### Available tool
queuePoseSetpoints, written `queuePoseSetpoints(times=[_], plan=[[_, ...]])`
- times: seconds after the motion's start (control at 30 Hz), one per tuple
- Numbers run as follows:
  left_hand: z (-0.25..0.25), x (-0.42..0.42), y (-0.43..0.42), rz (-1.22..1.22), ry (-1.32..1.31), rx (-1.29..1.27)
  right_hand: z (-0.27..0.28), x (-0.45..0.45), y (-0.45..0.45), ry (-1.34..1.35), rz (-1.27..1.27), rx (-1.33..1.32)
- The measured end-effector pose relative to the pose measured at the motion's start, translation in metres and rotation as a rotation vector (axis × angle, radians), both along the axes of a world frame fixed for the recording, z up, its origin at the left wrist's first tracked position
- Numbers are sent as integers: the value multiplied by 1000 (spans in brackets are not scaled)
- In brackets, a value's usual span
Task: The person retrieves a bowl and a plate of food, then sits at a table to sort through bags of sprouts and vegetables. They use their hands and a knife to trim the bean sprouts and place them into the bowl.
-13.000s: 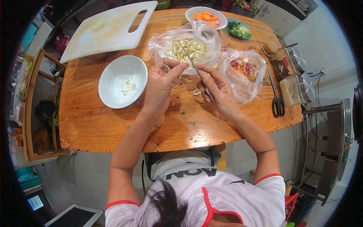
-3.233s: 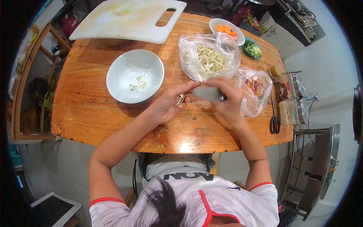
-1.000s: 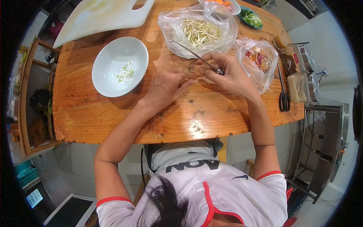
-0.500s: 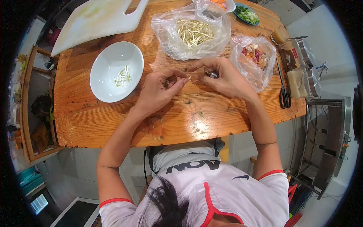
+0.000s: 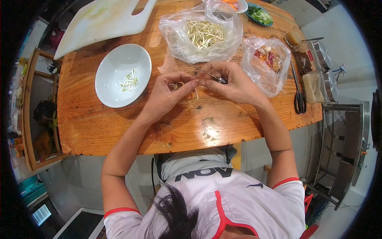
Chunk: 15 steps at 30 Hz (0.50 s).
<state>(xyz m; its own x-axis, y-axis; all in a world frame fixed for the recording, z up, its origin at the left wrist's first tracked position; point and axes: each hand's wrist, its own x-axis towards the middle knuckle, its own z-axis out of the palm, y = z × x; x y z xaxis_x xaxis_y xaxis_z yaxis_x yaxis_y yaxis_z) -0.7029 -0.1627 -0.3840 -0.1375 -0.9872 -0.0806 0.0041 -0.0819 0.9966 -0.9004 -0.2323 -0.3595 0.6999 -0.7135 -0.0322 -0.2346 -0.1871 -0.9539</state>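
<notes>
My left hand [image 5: 169,92] pinches pale bean sprouts [image 5: 196,93], some of them tucked in its curled fingers. Right beside it, my right hand [image 5: 232,81] is closed round the handle of a knife [image 5: 191,66], whose thin blade points up and to the left. The fingertips of both hands meet. Beyond them a clear plastic bag [image 5: 171,32] holds a heap of bean sprouts [image 5: 205,33]. To the left stands a white bowl [image 5: 111,75] with a few sprouts [image 5: 129,81] in it.
A white cutting board [image 5: 101,24] lies at the back left. On the right are a bag of red and orange pieces [image 5: 267,57], black-handled scissors [image 5: 299,102] and several jars. A blue plate of chopped greens [image 5: 259,15] and a bowl of orange pieces [image 5: 241,5] sit behind.
Since the earlier frames the view has shifted. Compared with half a second ago, the knife blade has turned and shows more clearly, and sprouts now hang below the joined fingertips.
</notes>
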Motion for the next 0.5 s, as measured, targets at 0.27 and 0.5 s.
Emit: queuePoseSetpoints(times=[0.27, 0.5], plan=[[1, 12, 1, 73, 444, 325, 13, 6, 8, -31, 26, 104], [-8, 16, 3, 99, 607, 418, -3, 11, 13, -117, 22, -50]])
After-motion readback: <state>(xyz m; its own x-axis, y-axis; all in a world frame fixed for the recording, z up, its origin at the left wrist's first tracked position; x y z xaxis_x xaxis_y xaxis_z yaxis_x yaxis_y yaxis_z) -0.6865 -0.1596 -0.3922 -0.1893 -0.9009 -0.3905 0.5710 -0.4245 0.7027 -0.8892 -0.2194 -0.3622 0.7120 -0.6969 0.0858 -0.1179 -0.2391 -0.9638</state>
